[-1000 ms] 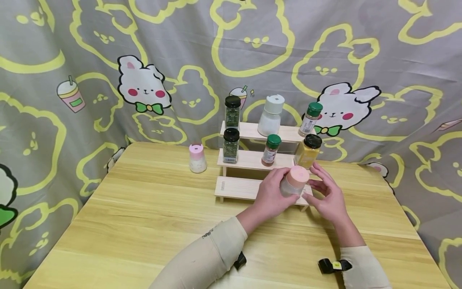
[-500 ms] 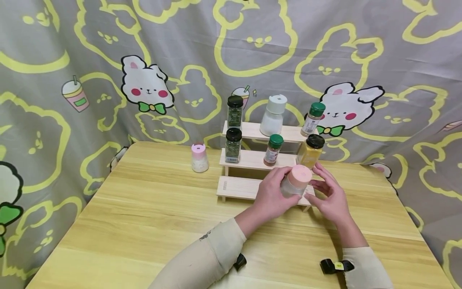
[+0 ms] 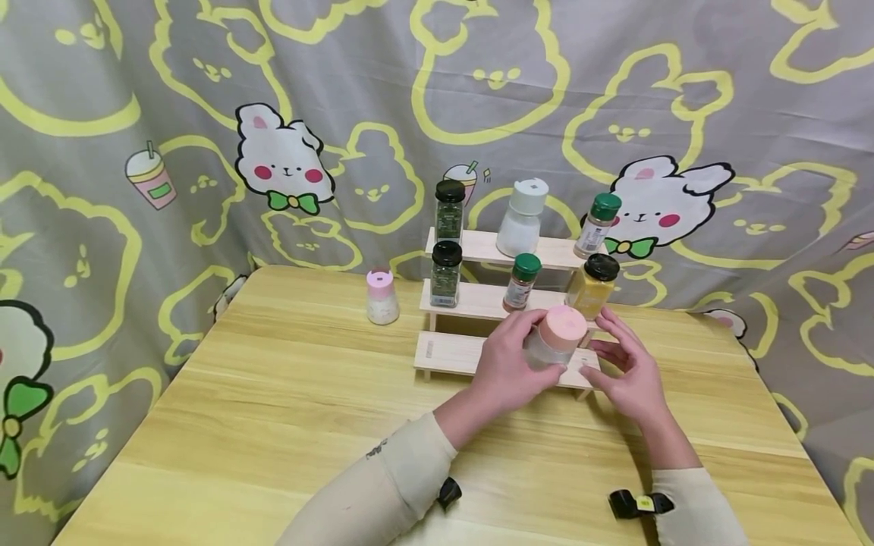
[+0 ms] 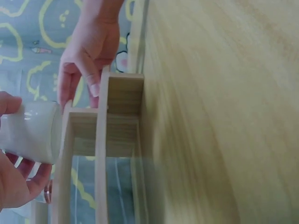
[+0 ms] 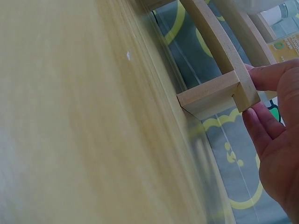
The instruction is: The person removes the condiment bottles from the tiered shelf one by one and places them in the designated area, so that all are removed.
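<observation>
My left hand (image 3: pixel 508 364) grips a frosted shaker jar (image 3: pixel 563 327) with a pink lid, held upright at the right part of a three-tier wooden rack's (image 3: pixel 451 353) lowest shelf. In the left wrist view the pale jar (image 4: pixel 35 133) appears sideways between thumb and fingers, its base close to the shelf; contact is unclear. My right hand (image 3: pixel 635 379) is at the right end of that shelf. In the right wrist view the right hand (image 5: pixel 282 140) pinches the shelf end (image 5: pixel 245 91), thumb on one face and fingertips on the other.
Spice jars line the upper tiers: black-capped green herb jars (image 3: pixel 446 277), green-capped shakers (image 3: pixel 523 284), a yellow jar (image 3: pixel 592 288) and a white-capped jar (image 3: pixel 522 220). A smaller pink-lidded shaker (image 3: pixel 382 297) stands on the table left of the rack. A patterned curtain (image 3: pixel 382 76) hangs behind.
The left hand has shifted the jar slightly left, away from the right hand. My right hand keeps its place at the rack's end. The head view has turned slightly left.
</observation>
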A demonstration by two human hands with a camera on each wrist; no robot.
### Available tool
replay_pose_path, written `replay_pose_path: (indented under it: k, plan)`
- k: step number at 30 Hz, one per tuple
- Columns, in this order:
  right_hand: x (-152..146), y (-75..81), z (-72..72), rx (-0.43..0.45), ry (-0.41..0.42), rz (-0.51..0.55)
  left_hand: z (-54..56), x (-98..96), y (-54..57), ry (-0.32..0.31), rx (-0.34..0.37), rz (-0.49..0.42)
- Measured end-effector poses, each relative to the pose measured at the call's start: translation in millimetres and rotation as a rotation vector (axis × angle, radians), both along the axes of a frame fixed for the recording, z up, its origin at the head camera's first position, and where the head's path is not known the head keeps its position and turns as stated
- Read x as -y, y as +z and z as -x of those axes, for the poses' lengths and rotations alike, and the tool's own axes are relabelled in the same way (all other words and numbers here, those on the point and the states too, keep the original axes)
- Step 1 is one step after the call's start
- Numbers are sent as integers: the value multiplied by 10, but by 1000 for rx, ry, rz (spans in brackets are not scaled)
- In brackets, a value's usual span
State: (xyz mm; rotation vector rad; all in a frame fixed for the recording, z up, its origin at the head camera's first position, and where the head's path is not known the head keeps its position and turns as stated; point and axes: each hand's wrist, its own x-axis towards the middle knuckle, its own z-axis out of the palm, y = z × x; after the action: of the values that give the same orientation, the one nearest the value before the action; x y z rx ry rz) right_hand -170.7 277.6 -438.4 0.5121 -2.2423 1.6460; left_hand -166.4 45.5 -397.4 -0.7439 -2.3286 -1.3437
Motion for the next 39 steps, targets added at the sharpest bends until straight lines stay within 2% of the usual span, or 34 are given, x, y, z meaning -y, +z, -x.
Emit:
replay_pose_path:
  k: [7, 16, 23, 32, 39]
  plan:
    - [5, 10, -7, 3, 0, -4, -11, 83, 86, 8, -22, -5]
    - [12, 21, -7, 10, -3, -10, -10, 239, 174, 24, 34, -65]
    - [23, 30, -29, 14, -10, -21, -30, 384, 244, 10, 64, -133]
    - [28, 45, -42, 10, -10, -21, -83, 563, 344, 11, 53, -178]
    - [48, 62, -45, 4, -10, -27, -98, 727, 381, 22, 37, -198]
